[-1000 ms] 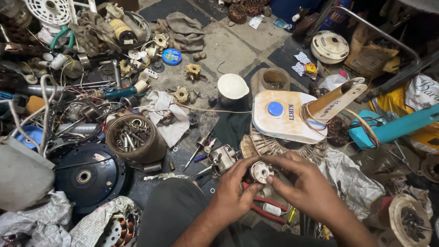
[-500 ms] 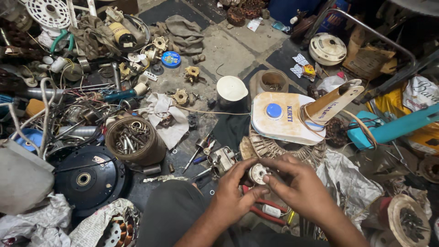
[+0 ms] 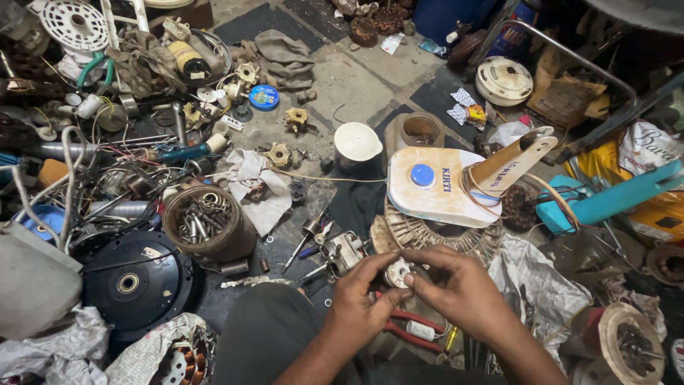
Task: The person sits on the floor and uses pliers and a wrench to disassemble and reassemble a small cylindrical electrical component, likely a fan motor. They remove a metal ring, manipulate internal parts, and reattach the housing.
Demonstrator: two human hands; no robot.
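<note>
Cluttered floor w/ tin (image 3: 209, 222) of bolts; left hand (image 3: 358, 303) & right hand (image 3: 456, 285) pinch small round part (image 3: 397, 271).

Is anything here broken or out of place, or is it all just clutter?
Mostly clutter. The white fan base lies tipped over on a wound coil ring, its stem pointing sideways. Both hands, left hand and right hand, hold a small round metal part.

Dim overhead light, brightest mid-floor, dark shadowed corners, sharp centre, wide-angle bending at edges
</note>
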